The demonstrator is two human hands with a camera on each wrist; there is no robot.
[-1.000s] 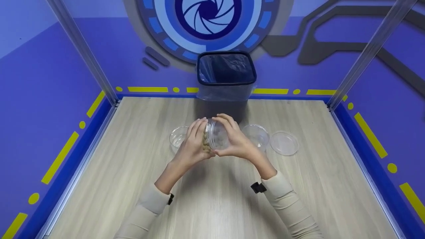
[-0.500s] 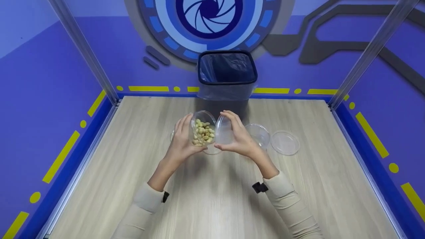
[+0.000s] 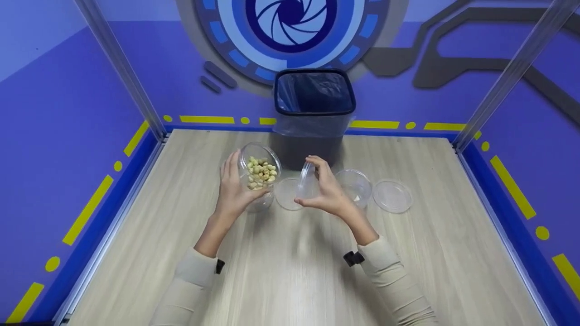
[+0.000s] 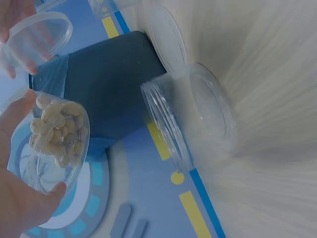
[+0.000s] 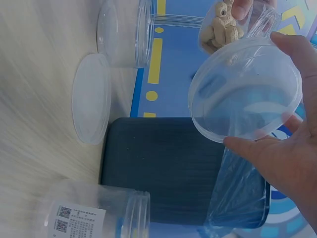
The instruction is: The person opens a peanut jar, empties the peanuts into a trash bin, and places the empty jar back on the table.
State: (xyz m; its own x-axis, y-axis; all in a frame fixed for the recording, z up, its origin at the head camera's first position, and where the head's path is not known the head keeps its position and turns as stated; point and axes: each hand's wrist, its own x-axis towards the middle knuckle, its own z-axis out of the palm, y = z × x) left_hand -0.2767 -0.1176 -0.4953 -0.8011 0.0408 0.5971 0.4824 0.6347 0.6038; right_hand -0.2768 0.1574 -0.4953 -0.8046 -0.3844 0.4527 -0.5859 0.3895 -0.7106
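Note:
My left hand (image 3: 233, 188) grips a clear plastic jar (image 3: 253, 146) by its side, tilted with its mouth facing right and up. Peanuts in their shells (image 3: 262, 173) fill part of it; the left wrist view shows the peanuts (image 4: 58, 130) through the wall. To the right, my right hand (image 3: 327, 188) pinches a clear round lid (image 5: 242, 91) by its edge, thumb on one side and fingers on the other. The lid stands nearly on edge, apart from the jar. Below the left hand, a second clear jar (image 3: 260, 204) stands on the table, partly hidden.
A flat clear lid (image 3: 288, 194) lies between the hands on the table (image 3: 290, 271). Farther right stand another clear jar (image 3: 358, 181) with a printed label (image 5: 79, 220) and a second loose lid (image 3: 393, 196). Behind them is a dark bin (image 3: 312, 145) lined with a bag.
The lid has come off the peanut jar. My left hand has carried the jar left and tilted it, uncovering the table lid; my right hand keeps the removed lid nearly in place.

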